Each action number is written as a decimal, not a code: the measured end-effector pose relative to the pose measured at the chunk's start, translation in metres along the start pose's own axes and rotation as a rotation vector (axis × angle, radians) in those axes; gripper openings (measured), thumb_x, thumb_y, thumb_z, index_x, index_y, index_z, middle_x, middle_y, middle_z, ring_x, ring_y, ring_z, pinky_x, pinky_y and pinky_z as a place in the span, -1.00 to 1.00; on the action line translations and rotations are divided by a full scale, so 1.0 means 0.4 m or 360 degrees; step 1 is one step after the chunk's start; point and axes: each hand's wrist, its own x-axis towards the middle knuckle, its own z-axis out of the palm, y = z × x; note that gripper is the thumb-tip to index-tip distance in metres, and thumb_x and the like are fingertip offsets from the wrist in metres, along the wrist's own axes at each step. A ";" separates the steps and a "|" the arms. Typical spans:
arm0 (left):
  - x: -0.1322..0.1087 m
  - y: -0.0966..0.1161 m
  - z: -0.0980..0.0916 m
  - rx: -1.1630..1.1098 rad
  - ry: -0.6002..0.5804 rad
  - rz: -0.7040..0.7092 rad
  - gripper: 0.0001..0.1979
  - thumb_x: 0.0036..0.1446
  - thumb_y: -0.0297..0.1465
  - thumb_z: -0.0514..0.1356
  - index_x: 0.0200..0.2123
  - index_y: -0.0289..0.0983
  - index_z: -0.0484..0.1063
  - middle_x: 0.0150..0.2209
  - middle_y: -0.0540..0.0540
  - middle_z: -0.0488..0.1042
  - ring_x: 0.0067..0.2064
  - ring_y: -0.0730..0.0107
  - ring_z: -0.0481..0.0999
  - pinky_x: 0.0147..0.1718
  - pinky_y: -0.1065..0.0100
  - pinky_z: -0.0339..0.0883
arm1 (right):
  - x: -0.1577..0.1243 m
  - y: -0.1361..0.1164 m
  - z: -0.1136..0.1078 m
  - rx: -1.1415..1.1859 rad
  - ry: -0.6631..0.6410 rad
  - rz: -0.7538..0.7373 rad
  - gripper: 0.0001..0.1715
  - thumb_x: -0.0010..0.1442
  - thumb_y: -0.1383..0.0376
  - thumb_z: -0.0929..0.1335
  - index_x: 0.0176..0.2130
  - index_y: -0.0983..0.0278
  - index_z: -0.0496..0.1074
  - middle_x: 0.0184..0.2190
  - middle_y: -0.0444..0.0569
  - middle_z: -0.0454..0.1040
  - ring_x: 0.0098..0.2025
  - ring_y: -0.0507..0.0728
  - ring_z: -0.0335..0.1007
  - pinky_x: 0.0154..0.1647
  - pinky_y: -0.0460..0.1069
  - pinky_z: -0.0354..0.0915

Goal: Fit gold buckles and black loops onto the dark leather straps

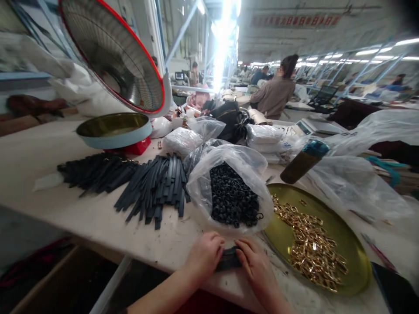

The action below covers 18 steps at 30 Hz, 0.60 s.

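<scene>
At the far left the table (39,152) is bare and pale, the widest open stretch in view. Its front edge runs slantwise down toward the hands, with dark floor below it. Behind this space a round red-rimmed heater dish (114,56) tilts over a shallow blue-rimmed pan (114,128).

Next comes a loose pile of black strips (94,172), then a second, fanned pile (157,187) just beside it, its strips mostly pointing toward the front edge. A band of bare tabletop lies between these piles and the edge.

In the middle an open plastic bag (203,183) holds a heap of black rings (232,200). Directly in front of it, close to the table's front edge, the left hand (204,255) and right hand (257,266) meet on a short black strap piece (229,259). Both hands have their fingers curled down and closed on it, one at each end. The strap piece lies flat and low over the table, its long axis running left to right between the hands. Both ends are hidden under the fingers.

Just right of the right hand sits a round gold tray (347,244), its rim near the wrist, with gold buckles (310,244) piled in it. Behind the tray a dark bottle (303,161) leans, and crumpled clear bags (353,187) crowd the right side.
</scene>
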 end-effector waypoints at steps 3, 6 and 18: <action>0.021 -0.065 -0.078 0.0182 0.0261 -0.0336 -0.75 0.20 -0.41 -0.08 -0.20 -0.27 0.37 -0.16 -0.17 0.41 -0.08 0.25 0.38 -0.06 0.28 0.19 | -0.035 0.010 -0.002 0.0036 0.0134 -0.0040 -0.62 0.21 0.19 0.20 -0.03 0.26 0.35 -0.03 0.12 0.37 0.01 0.26 0.28 0.00 0.20 0.24; 0.054 -0.132 -0.135 0.0331 0.0449 -0.0706 -0.74 0.13 -0.41 0.01 -0.14 -0.41 0.31 -0.12 -0.37 0.38 -0.07 0.04 0.39 -0.11 0.14 0.20 | -0.066 -0.003 -0.024 0.0108 0.0230 -0.0067 -0.62 0.21 0.21 0.21 -0.02 0.27 0.34 -0.02 0.13 0.37 0.02 0.26 0.27 0.02 0.20 0.23; -0.075 -0.073 -0.142 -0.0026 0.0621 -0.0569 -0.86 0.00 -0.23 0.00 -0.41 -0.12 0.26 -0.48 0.18 0.50 -0.23 0.23 0.50 -0.25 0.34 0.35 | -0.226 -0.074 -0.136 0.0557 0.0313 0.0066 -0.74 0.13 0.30 0.25 -0.17 0.27 0.42 -0.26 0.06 0.45 -0.22 0.18 0.37 -0.18 0.06 0.28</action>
